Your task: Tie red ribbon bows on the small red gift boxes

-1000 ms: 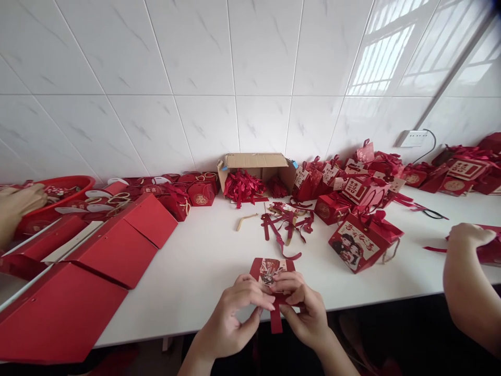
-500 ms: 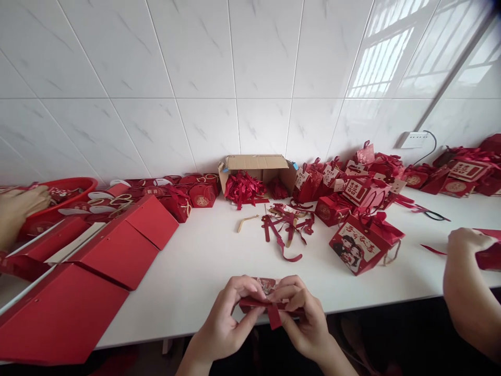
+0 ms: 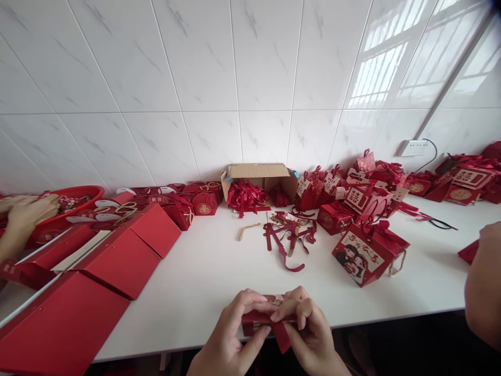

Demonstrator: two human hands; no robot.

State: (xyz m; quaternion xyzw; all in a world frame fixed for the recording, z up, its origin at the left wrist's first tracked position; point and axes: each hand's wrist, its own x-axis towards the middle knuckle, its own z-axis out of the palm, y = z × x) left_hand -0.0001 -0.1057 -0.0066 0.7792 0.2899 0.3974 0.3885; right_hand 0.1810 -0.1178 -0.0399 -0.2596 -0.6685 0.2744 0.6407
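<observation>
At the table's near edge, a small red gift box (image 3: pixel 253 328) with a printed picture on its far side sits between my two hands. My left hand (image 3: pixel 237 331) is wrapped round its left side, fingers over the top and thumb along the front. My right hand (image 3: pixel 311 334) pinches a dark red ribbon (image 3: pixel 282 338) against the box; its loose end hangs down in front. Part of the box and ribbon is covered by my fingers. Beyond them on the table lie loose ribbon strips (image 3: pixel 289 235) and a beige cord (image 3: pixel 248 230).
An open cardboard box (image 3: pixel 258 171) holds ribbon bundles (image 3: pixel 246 196) against the tiled wall. Finished-looking gift boxes (image 3: pixel 370 256) stand right, several red open boxes (image 3: pixel 129 250) left. Other people's hands show at a red basin (image 3: pixel 84 197) and far right, near black-handled scissors (image 3: pixel 442 224).
The view has shifted, so the scene sits lower. My right fingers have moved over the box top and the ribbon end has swung rightward. The other person's arm at right has moved right.
</observation>
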